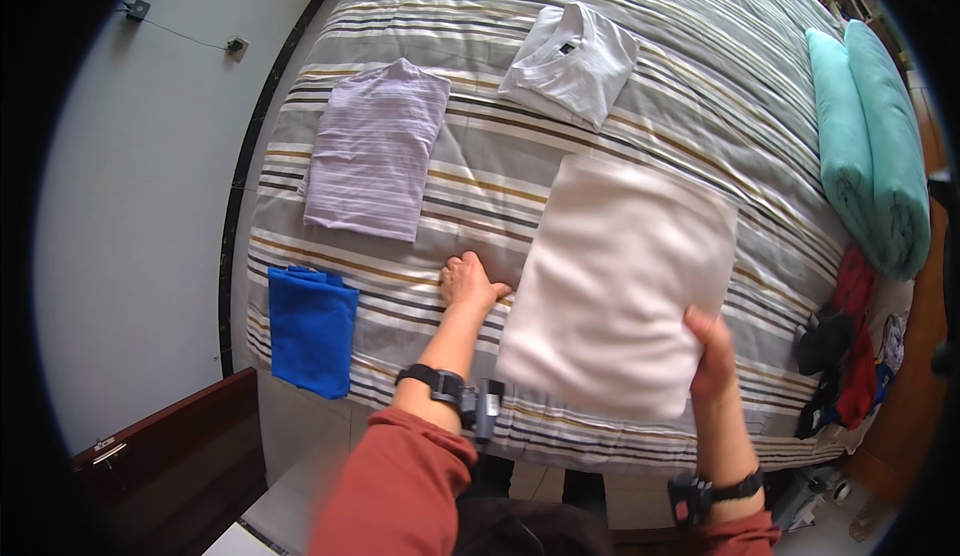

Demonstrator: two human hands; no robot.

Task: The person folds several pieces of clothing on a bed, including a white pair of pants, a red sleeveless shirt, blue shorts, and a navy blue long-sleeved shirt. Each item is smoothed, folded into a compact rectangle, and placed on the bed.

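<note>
A large pale pink folded cloth (619,286) lies over the near right part of the bed, a little blurred. My right hand (712,353) grips its lower right edge, thumb on top and the other fingers hidden beneath. Just left of this cloth, my left hand (469,282) rests on the striped bedsheet (480,203) with its thumb spread toward the cloth and nothing in it. Farther left lies a folded lilac striped garment (379,154). Nearer the bed's left edge is a folded blue cloth (313,331). A folded white T-shirt (574,68) lies beyond the pink cloth.
Rolled turquoise bedding (870,151) stands along the right side. Below it sits a heap of red and black clothes (844,346). A white wall (135,181) with a socket (237,47) borders the left, and a dark red wooden panel (180,458) occupies the lower left.
</note>
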